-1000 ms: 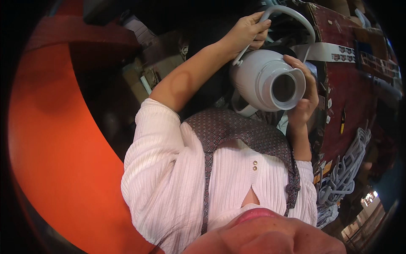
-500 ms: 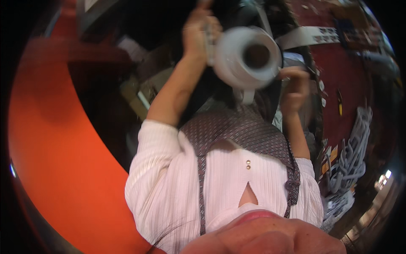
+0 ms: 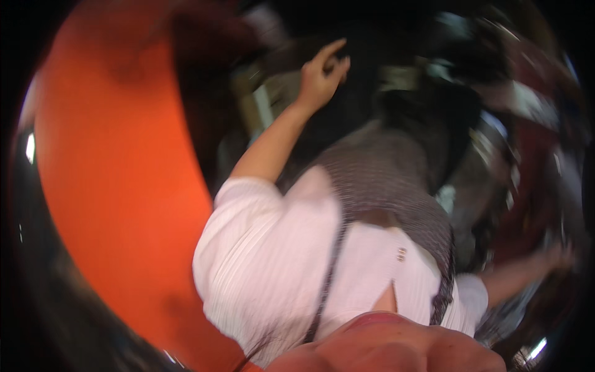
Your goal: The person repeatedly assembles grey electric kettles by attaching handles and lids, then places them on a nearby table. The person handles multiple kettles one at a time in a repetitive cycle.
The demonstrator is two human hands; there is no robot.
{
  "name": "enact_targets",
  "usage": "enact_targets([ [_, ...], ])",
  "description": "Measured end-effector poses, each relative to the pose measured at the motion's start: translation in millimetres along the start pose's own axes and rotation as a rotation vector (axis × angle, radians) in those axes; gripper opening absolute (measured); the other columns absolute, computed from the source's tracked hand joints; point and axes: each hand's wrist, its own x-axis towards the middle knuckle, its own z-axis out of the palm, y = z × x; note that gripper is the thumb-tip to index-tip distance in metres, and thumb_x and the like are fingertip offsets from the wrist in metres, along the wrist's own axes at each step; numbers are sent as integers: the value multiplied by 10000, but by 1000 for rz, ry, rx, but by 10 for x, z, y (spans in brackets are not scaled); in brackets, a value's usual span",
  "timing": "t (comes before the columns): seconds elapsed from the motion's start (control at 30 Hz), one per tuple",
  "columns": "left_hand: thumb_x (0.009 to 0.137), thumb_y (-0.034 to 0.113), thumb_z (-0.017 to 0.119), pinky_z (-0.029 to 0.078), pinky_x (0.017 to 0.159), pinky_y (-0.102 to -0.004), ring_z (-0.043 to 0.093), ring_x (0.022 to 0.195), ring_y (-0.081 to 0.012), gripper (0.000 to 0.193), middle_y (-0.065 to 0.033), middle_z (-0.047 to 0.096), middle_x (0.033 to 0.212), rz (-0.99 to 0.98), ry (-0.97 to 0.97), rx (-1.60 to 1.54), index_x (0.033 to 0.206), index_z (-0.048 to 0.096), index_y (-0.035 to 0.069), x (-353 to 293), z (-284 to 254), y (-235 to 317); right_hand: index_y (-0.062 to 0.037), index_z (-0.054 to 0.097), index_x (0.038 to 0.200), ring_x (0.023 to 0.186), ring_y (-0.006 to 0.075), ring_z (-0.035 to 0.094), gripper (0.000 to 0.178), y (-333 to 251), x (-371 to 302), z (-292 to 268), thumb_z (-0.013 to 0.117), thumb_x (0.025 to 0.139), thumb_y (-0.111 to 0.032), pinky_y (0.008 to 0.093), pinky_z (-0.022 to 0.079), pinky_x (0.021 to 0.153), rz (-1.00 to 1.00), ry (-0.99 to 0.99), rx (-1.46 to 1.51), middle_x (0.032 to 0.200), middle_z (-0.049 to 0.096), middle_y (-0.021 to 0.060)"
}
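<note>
My left hand is raised in front of me over a dark area, its thumb and fingers apart with nothing between them. Far out to the right, my right hand is smeared by motion at the picture's edge. It is nearest to some blurred pale, stringy things, and I cannot make out its fingers or whether it touches them. A dark patterned apron covers my lap.
A large smooth orange surface curves along my left side. Beyond my left forearm are tan, box-like pieces with a pale strip. To the right lie a dark red surface and a blurred white piece.
The whitish, round hollow part that was between my hands is out of sight. My left hand has let go; my right hand has swung far out to the right. The view has turned.
</note>
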Motion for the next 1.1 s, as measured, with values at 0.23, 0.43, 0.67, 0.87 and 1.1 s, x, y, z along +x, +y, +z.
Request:
enact_targets([
  [0.23, 802, 289, 774, 505, 960, -466, 634, 1086, -426, 591, -248, 667, 1177, -864, 554, 767, 1312, 588, 55, -1156, -1905, -2118, 36, 619, 1207, 894, 285, 676, 451, 272, 1263, -274, 721, 883, -259, 438, 557, 826, 266, 388, -404, 944, 730, 142],
  [0.43, 807, 439, 754, 445, 1053, -494, 505, 1302, -365, 768, -170, 475, 1470, -947, -701, 1122, 1448, 440, 154, -1698, -2188, -2449, 41, 669, 1193, 1009, 314, 689, 428, 348, 332, -273, 757, 854, -205, 452, 554, 919, 271, 324, -365, 1035, 742, 159],
  [0.67, 885, 270, 641, 455, 997, -510, 554, 1227, -355, 387, -161, 671, 1206, -1004, -433, 1218, 1269, 609, 231, -2478, -1944, -2663, 42, 730, 1066, 1005, 273, 687, 297, -700, -1056, 713, 723, 881, -190, 361, 539, 891, -198, -113, -213, 1133, 718, 175],
  [0.87, 837, 243, 714, 508, 773, -492, 618, 949, -380, 182, -179, 648, 935, -307, 82, 1134, 997, 691, 161, -938, -1812, -1400, 14, 702, 1136, 997, 211, 692, 276, -2514, -1716, 1628, 638, 971, -198, 308, 566, 860, -33, -602, 403, 1116, 721, 151],
  [1.1, 838, 94, 787, 476, 657, -260, 591, 740, -144, 159, -20, 669, 833, 988, 551, 423, 975, 707, 82, 766, -875, 1143, -106, 493, 1460, 1206, 240, 606, 531, -3780, -2893, 2703, 616, 991, -321, 360, 480, 1002, -300, -1206, 555, 1346, 608, 120],
])
